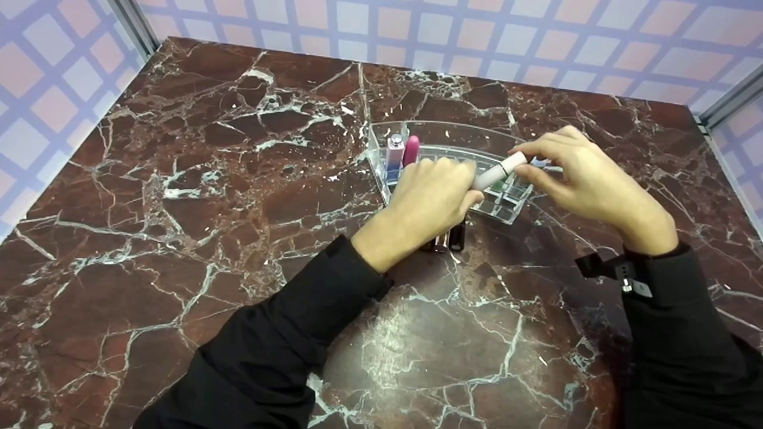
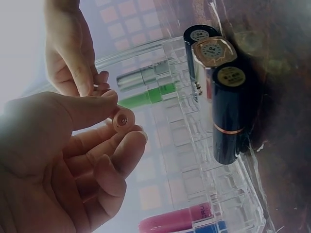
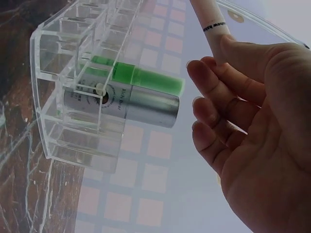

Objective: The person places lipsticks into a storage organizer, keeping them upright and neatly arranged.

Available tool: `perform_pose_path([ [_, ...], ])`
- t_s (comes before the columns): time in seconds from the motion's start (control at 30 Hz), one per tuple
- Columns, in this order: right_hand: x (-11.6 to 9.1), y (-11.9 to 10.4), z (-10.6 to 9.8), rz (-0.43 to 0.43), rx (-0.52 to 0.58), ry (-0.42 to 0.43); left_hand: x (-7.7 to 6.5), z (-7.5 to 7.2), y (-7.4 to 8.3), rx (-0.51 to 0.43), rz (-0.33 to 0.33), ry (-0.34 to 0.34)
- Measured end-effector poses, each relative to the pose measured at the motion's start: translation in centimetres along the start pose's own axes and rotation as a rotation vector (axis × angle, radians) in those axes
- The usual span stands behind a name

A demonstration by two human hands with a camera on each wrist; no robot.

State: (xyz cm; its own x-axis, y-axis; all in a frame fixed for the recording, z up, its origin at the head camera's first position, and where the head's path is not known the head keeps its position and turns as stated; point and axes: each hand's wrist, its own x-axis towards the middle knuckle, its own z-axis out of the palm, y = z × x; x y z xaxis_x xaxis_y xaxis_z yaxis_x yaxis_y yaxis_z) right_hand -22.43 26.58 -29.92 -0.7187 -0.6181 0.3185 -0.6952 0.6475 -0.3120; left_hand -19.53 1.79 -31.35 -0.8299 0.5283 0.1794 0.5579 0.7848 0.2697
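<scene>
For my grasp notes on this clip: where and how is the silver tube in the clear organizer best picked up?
Probably a pinch on the upper part of the silver tube, coming from above: its lower part sits inside the clear organizer, while that smooth cylindrical end sticks out. The green tube close beside it leaves little finger room on that side.

Apparently a partitioned booth, shown by checked panels (image 1: 450, 33) and metal posts (image 1: 136, 27) around a marbled tabletop (image 1: 179, 268)

Head view: dark tube (image 1: 457, 236) partly hidden by left grip (image 1: 430, 193). Right wrist view: top edge cuts off pale tube (image 3: 210, 22).
</scene>
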Motion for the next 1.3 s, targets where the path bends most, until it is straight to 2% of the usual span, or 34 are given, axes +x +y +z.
perform_pose_path([
  [0.47, 0.2, -0.1, 0.4, 0.012, 0.040, -0.005, 0.4, 0.5, -0.1, -0.035, 0.011, -0.055],
  [0.57, 0.3, -0.3, 0.4, 0.004, 0.063, -0.002, 0.5, 0.7, -0.2, -0.045, 0.015, -0.063],
  [0.83, 0.7, -1.0, 0.8, 0.049, 0.159, 0.015, 1.0, 0.9, -0.3, -0.086, -0.010, -0.079],
  [1.03, 1.0, -1.3, 1.3, 0.068, 0.217, 0.072, 1.7, 1.1, -0.4, -0.090, -0.027, -0.071],
  [1.17, 1.2, -1.5, 1.5, 0.100, 0.295, 0.134, 2.6, 1.4, -0.2, -0.108, -0.039, -0.060],
  [1.3, 1.4, -1.5, 1.9, 0.089, 0.319, 0.217, 3.7, 1.8, -0.1, -0.136, -0.069, -0.023],
])
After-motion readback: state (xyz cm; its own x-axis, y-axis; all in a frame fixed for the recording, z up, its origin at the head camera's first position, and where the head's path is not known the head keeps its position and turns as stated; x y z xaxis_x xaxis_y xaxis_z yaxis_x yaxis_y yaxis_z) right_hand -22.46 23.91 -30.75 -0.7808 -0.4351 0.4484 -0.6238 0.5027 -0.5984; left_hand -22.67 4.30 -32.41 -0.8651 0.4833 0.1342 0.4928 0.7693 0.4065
